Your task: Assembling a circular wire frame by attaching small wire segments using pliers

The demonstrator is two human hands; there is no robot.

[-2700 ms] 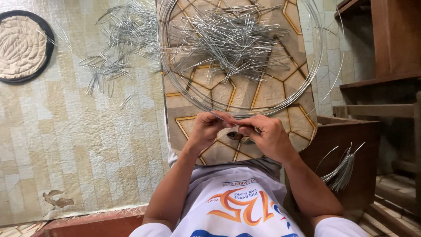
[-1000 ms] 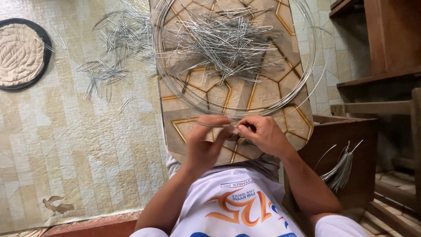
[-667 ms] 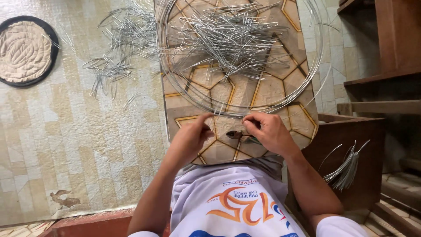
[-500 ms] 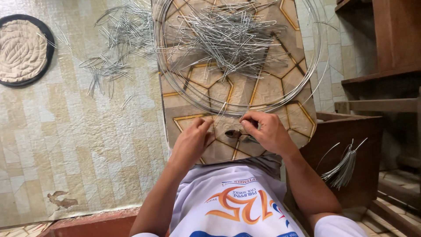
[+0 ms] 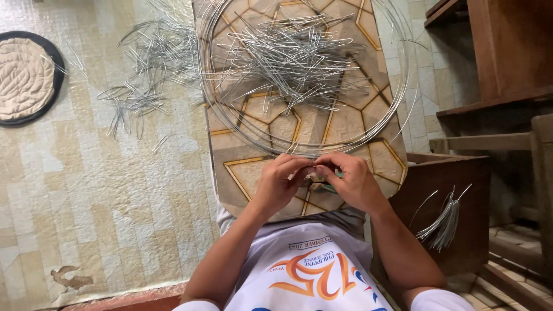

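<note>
1. Patterned board, across the lap: wire coil, cut wire pile.
2. Left hand, right hand: both pinch the coil's near edge.
3. Tiled floor: loose wires, round mat.
4. Wooden box, right.

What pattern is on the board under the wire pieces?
Tan board with gold-lined hexagon shapes, under the grey wire pieces; the head view shows it.

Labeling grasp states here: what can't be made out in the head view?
- What the left hand and right hand pinch: fingers cover it.
- Wire coil: far side cut off by the top edge.
- Wire bundle: lower end hidden behind the wooden box.
</note>
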